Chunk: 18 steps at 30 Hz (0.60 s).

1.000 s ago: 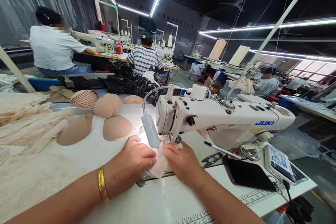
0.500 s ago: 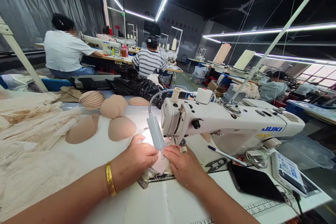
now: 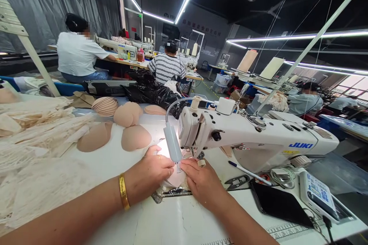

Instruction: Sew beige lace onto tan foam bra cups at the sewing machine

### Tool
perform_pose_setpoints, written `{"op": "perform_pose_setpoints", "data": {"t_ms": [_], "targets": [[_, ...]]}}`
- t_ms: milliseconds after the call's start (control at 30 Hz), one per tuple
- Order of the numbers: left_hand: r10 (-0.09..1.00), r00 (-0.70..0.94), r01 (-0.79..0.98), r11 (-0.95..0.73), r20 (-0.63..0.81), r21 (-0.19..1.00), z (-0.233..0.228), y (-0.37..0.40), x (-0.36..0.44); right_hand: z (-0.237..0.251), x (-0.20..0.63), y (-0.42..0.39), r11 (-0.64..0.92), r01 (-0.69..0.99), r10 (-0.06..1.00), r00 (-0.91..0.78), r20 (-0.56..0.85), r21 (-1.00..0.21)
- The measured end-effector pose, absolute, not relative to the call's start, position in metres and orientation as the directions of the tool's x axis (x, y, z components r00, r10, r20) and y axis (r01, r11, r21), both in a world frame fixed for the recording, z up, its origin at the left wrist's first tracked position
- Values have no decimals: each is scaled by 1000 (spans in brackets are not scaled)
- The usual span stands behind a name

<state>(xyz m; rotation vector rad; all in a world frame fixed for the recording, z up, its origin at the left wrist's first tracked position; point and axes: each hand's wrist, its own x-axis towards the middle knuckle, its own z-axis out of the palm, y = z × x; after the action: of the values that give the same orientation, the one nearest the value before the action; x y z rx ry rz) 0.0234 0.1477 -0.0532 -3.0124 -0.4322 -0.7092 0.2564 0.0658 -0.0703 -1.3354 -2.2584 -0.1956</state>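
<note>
Under the needle of the white JUKI sewing machine (image 3: 258, 134) lies a pale, brightly lit bra cup (image 3: 176, 180). My left hand (image 3: 152, 172), with a ring and a gold bangle, grips the cup's left side, thumb and fingers closed on it. On the other side, my right hand (image 3: 204, 182) has its fingers together, pinching the cup's right edge close to the presser foot. A grey lamp (image 3: 172, 143) on a bendable neck hangs just above my fingertips and hides part of the needle area.
Beige bra cups (image 3: 136, 138) lie at the back left, beside cream lace fabric (image 3: 40, 134). Right of my hand are thread snips (image 3: 237, 182), a pen (image 3: 250, 172), a black phone (image 3: 281, 203) and a white box (image 3: 317, 195). Co-workers (image 3: 166, 67) sit at machines beyond.
The whole view has shifted slightly to the right in the picture. Both hands keep nearly the same place on the bra cup by the needle.
</note>
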Motion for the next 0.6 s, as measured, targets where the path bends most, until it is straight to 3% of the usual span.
{"op": "perform_pose_setpoints", "data": {"t_ms": [267, 600], "targets": [[267, 858, 251, -963, 438, 95, -54, 151, 24, -54, 254, 70, 481, 855, 731, -270, 627, -194], [269, 837, 267, -961, 476, 74, -60, 146, 25, -55, 253, 69, 473, 850, 753, -254, 607, -231]]}}
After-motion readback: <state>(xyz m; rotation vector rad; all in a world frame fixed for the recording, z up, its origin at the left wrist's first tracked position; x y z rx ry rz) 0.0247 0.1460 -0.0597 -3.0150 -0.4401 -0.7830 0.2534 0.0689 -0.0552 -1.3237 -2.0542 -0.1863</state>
